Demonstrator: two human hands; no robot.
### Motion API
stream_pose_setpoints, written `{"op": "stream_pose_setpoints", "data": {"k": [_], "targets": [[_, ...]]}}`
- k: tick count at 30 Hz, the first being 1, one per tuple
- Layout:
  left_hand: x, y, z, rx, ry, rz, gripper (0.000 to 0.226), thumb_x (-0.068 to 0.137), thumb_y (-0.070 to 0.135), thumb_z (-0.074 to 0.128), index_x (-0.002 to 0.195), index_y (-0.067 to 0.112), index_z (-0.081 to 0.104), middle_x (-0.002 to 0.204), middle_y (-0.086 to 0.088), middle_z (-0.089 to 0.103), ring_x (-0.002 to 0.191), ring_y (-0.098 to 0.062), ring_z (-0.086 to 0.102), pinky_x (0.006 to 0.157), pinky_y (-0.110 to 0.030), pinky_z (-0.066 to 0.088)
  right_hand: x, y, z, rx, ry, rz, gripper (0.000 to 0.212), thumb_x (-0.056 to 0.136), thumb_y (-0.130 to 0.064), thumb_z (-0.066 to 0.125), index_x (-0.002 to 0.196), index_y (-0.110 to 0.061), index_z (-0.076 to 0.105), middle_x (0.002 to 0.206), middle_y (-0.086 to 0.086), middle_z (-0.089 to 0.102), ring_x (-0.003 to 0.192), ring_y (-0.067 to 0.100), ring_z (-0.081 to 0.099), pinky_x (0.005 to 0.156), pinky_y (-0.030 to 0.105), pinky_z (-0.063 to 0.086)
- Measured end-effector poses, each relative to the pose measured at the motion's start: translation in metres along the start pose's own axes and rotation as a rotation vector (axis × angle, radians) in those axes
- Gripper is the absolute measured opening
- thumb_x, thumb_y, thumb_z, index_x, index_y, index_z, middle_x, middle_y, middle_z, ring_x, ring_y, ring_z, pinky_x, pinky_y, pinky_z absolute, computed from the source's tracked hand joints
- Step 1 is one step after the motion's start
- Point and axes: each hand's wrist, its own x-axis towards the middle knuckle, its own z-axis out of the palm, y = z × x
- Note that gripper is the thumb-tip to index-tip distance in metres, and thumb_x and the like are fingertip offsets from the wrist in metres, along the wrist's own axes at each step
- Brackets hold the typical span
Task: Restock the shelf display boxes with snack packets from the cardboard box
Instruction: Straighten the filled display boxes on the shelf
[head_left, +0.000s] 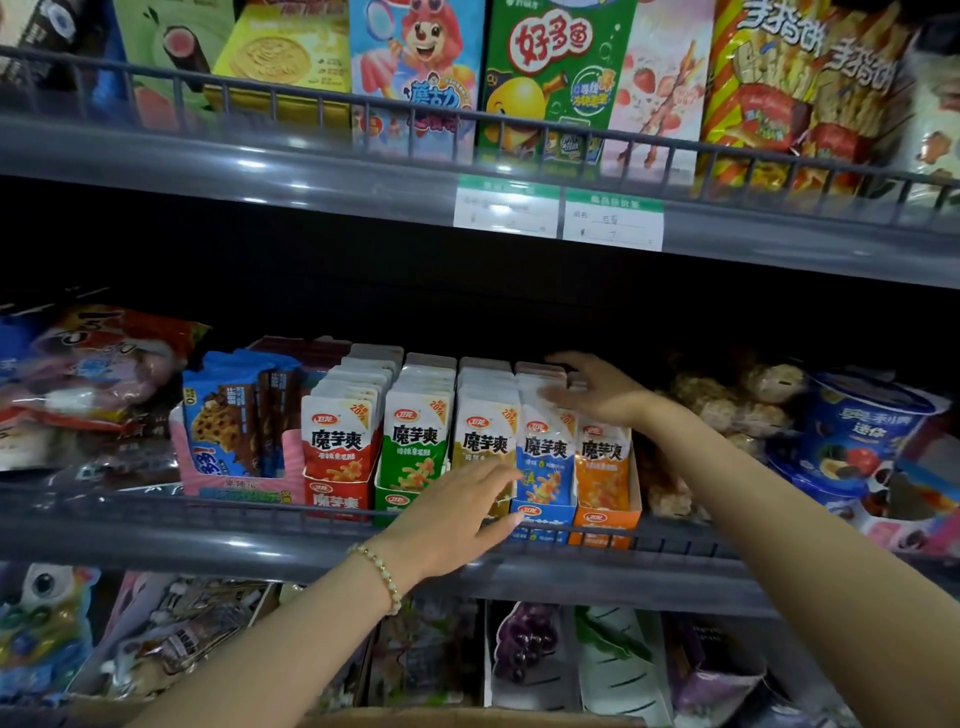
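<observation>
Several display boxes of snack packets stand side by side on the middle shelf: red (340, 447), green (415, 447), tan (483, 436), blue (545, 467) and orange (605, 467). My left hand (457, 514), with a bead bracelet at the wrist, reaches with straight fingers to the front of the tan and blue boxes. My right hand (597, 387) lies flat with spread fingers on the tops of the packets in the blue and orange boxes. Neither hand holds a packet. A strip of the cardboard box (467, 719) shows at the bottom edge.
A wire rail (208, 512) runs along the shelf front. A pink box of cookie packs (239, 426) stands left of the red box. Bagged snacks (727, 400) and blue cups (862, 431) lie to the right. The upper shelf holds tall boxes behind two price tags (558, 215).
</observation>
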Motion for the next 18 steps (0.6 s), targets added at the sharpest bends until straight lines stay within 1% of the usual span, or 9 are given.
{"op": "stream_pose_setpoints", "data": {"k": [1, 2, 4, 5, 6, 8, 10, 14, 18], "targets": [[0.007, 0.005, 0.001, -0.016, -0.009, 0.027, 0.049, 0.098, 0.046, 0.037, 0.143, 0.027, 0.031, 0.151, 0.008, 0.029, 0.141, -0.008, 0.021, 0.116, -0.027, 0.014, -0.001, 0.006, -0.001, -0.071, -0.05, 0.007, 0.076, 0.083, -0.05, 0.064, 0.146, -0.025, 0.03, 0.152, 0.0, 0.031, 0.135, 0.021, 0.036, 0.106, 0.032, 0.037], [0.015, 0.01, 0.002, -0.019, -0.031, 0.058, 0.045, 0.099, 0.044, 0.039, 0.141, 0.027, 0.036, 0.148, 0.007, 0.034, 0.138, -0.008, 0.025, 0.117, -0.029, 0.018, -0.001, 0.01, 0.001, -0.118, -0.097, 0.007, 0.085, 0.078, -0.052, 0.069, 0.147, -0.024, 0.027, 0.153, -0.001, 0.029, 0.137, 0.02, 0.034, 0.108, 0.031, 0.034], [0.031, 0.018, 0.005, 0.033, -0.094, 0.107, 0.042, 0.098, 0.041, 0.043, 0.135, 0.023, 0.043, 0.139, 0.005, 0.045, 0.13, -0.011, 0.036, 0.112, -0.032, 0.028, 0.002, 0.013, 0.008, -0.184, -0.143, -0.016, 0.099, 0.072, -0.054, 0.074, 0.149, -0.023, 0.021, 0.156, -0.003, 0.022, 0.14, 0.018, 0.027, 0.111, 0.028, 0.026], [0.037, 0.02, 0.006, 0.075, -0.129, 0.109, 0.043, 0.097, 0.043, 0.044, 0.134, 0.021, 0.044, 0.137, 0.003, 0.047, 0.127, -0.013, 0.039, 0.11, -0.032, 0.03, 0.005, 0.014, 0.012, -0.218, -0.14, -0.036, 0.102, 0.07, -0.054, 0.075, 0.15, -0.022, 0.019, 0.157, -0.003, 0.02, 0.142, 0.017, 0.023, 0.112, 0.028, 0.023], [0.041, 0.021, 0.007, 0.123, -0.164, 0.1, 0.047, 0.096, 0.046, 0.044, 0.135, 0.02, 0.044, 0.138, 0.002, 0.047, 0.127, -0.015, 0.04, 0.109, -0.032, 0.031, 0.007, 0.015, 0.016, -0.254, -0.125, -0.048, 0.104, 0.07, -0.053, 0.076, 0.15, -0.023, 0.018, 0.157, -0.003, 0.017, 0.143, 0.018, 0.02, 0.113, 0.029, 0.02], [0.046, 0.022, 0.008, 0.224, -0.221, 0.09, 0.057, 0.095, 0.053, 0.039, 0.14, 0.018, 0.041, 0.143, 0.0, 0.043, 0.131, -0.019, 0.038, 0.11, -0.032, 0.026, 0.01, 0.016, 0.02, -0.314, -0.103, -0.063, 0.106, 0.069, -0.052, 0.077, 0.15, -0.024, 0.015, 0.157, -0.002, 0.014, 0.144, 0.021, 0.016, 0.115, 0.034, 0.02], [0.046, 0.024, 0.009, 0.292, -0.249, 0.096, 0.064, 0.095, 0.058, 0.032, 0.143, 0.015, 0.037, 0.145, -0.002, 0.041, 0.13, -0.019, 0.036, 0.11, -0.032, 0.023, 0.014, 0.013, 0.019, -0.311, -0.09, -0.063, 0.106, 0.068, -0.051, 0.078, 0.149, -0.024, 0.016, 0.154, 0.001, 0.018, 0.142, 0.023, 0.019, 0.113, 0.037, 0.024], [0.047, 0.024, 0.013, 0.306, -0.252, 0.084, 0.068, 0.095, 0.061, 0.025, 0.143, 0.015, 0.037, 0.143, -0.001, 0.043, 0.127, -0.018, 0.038, 0.109, -0.033, 0.023, 0.02, 0.004, 0.014, -0.295, -0.104, -0.059, 0.104, 0.064, -0.05, 0.081, 0.147, -0.022, 0.024, 0.149, 0.007, 0.024, 0.137, 0.027, 0.025, 0.107, 0.037, 0.031], [0.045, 0.021, 0.018, 0.282, -0.238, 0.087, 0.068, 0.094, 0.063, 0.023, 0.138, 0.016, 0.042, 0.137, 0.0, 0.048, 0.123, -0.017, 0.04, 0.109, -0.032, 0.024, 0.01, 0.005, 0.018, -0.272, -0.102, -0.088, 0.102, 0.064, -0.047, 0.082, 0.145, -0.021, 0.025, 0.148, 0.006, 0.023, 0.138, 0.025, 0.021, 0.109, 0.036, 0.029]]}}
